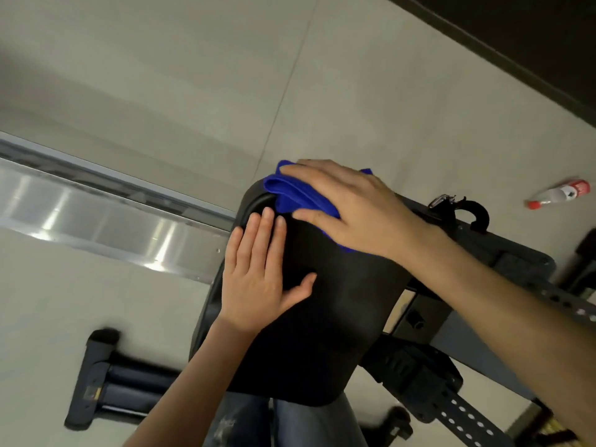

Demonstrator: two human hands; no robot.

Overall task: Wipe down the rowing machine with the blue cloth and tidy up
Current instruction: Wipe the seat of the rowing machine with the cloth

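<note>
Pale tiled floor (354,75) fills most of the view. Red-and-white spray bottle (561,193) lies on its side on the floor, right of centre. Dark wall strip (532,37) sits above the bottle, at the top right corner.

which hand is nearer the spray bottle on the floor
Right. The right hand presses the blue cloth on the black housing, on the side toward the spray bottle. The left hand lies flat farther from it.

A vivid blue cloth (298,196) lies on the matte black housing (322,317); the bottle (559,194) is white with red.
</note>
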